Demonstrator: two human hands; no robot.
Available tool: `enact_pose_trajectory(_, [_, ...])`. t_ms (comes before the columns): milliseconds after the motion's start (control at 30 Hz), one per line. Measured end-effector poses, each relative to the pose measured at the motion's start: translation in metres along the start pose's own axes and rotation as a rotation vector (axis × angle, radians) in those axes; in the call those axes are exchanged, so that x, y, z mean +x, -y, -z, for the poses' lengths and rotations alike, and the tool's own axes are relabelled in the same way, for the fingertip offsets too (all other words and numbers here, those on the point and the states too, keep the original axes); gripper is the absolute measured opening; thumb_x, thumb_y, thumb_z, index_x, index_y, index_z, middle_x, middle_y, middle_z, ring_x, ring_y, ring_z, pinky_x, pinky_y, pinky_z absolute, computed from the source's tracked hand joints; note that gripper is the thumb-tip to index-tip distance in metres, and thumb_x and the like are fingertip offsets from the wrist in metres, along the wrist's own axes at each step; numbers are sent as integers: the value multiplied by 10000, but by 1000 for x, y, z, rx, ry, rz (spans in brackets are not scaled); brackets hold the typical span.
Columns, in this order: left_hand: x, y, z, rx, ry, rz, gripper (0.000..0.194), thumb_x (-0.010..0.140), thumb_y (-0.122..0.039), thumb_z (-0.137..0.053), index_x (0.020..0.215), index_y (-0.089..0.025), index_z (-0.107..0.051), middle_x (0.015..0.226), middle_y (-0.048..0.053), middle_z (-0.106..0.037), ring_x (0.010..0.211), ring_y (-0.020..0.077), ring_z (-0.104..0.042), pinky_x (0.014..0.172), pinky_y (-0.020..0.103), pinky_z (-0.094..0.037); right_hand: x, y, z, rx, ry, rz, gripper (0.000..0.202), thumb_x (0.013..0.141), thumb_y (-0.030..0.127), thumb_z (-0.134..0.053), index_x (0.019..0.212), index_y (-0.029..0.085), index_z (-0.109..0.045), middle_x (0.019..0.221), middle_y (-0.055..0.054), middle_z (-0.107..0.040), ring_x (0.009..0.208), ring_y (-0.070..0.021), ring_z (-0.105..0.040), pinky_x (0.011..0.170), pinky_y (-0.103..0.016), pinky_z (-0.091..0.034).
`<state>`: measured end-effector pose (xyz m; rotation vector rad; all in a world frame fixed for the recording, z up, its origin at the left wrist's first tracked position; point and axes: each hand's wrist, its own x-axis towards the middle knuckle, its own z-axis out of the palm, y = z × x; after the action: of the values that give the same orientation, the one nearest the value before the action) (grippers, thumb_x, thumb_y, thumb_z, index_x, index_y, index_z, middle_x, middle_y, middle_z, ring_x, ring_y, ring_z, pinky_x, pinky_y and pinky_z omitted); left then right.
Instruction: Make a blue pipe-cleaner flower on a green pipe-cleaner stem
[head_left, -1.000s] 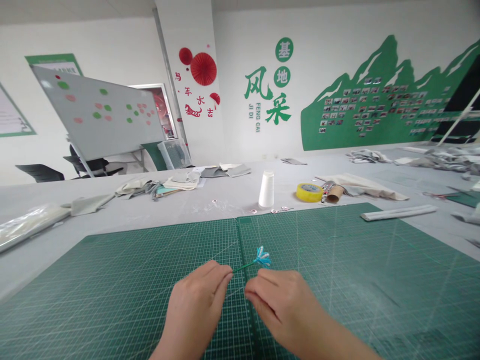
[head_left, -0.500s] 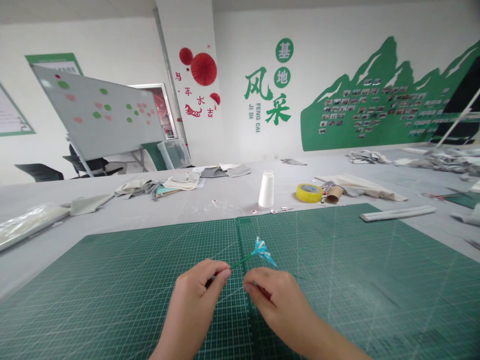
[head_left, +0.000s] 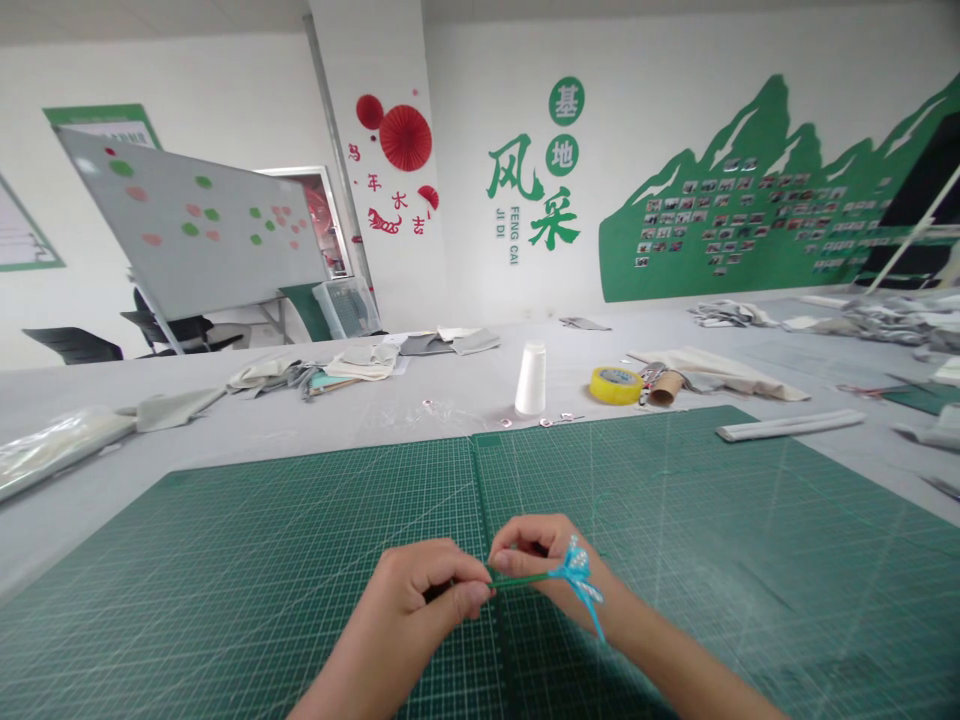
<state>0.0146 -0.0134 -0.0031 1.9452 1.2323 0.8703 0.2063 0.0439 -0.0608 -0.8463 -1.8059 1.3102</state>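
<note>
A small blue flower (head_left: 576, 575) on a thin green stem (head_left: 525, 580) is held above the green cutting mat (head_left: 300, 520). The stem's left end is pinched between the thumb and fingers of my left hand (head_left: 435, 590). My right hand (head_left: 547, 560) is just beyond the stem, with its thumb and forefinger pressed together close to my left fingertips. What those right fingers grip, if anything, is too small to make out. The flower head lies in front of my right wrist.
Behind the mat stand a white thread cone (head_left: 532, 380), a yellow tape roll (head_left: 615, 385) and a cardboard tube (head_left: 666, 388). A rolled grey strip (head_left: 791, 426) lies on the mat's right back edge. Fabric scraps (head_left: 364, 362) and a plastic-wrapped bundle (head_left: 60, 450) are at the left.
The flower has swung down and to the right. My left hand has moved right and slightly down, while my right hand has risen behind the stem.
</note>
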Motion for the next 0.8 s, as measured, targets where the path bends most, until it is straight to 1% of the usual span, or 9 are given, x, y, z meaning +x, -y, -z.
enact_pose_trajectory(67, [0,-2,-1,21,66,-15,198,849,-174,-583,700,-195,-711,640,-21,-614,624,131,-557,606,217,-393,3,-1,5,8,20,10,265,800,424,-676,727,171,-702,562,44,-477,518,-104,-354,486,-233,-273])
enact_pose_trajectory(200, [0,-5,-3,130,174,-46,240,856,-130,-568,671,-201,-703,628,-40,-580,621,120,-546,603,209,-367,3,6,14,-24,52,26,253,774,419,-708,699,178,-718,602,36,-504,543,-103,-379,508,-235,-290])
enact_pose_trajectory(333, [0,-4,-6,249,239,-56,249,849,-96,-566,674,-209,-702,636,-53,-582,626,115,-555,600,204,-356,-1,17,21,-99,100,28,231,796,399,-708,707,186,-721,601,48,-466,554,-102,-367,522,-234,-287])
enact_pose_trajectory(433, [-1,-2,-8,339,242,-69,244,841,-83,-574,672,-213,-694,648,-61,-593,623,109,-561,591,199,-345,-3,23,21,-174,110,26,188,817,338,-695,710,185,-710,595,56,-443,558,-104,-367,528,-234,-286])
enact_pose_trajectory(600, [-2,1,-8,438,225,-74,240,857,-103,-550,708,-223,-695,698,-47,-639,652,126,-598,602,206,-361,-7,33,12,-279,29,78,127,830,205,-672,706,177,-685,600,58,-449,571,-103,-411,551,-231,-313])
enact_pose_trajectory(800, [-1,6,-9,522,147,-42,243,867,-109,-532,712,-220,-682,713,-31,-662,658,145,-613,591,220,-372,-15,44,2,-445,-19,189,151,879,170,-615,731,186,-643,664,40,-535,616,-106,-494,580,-226,-348])
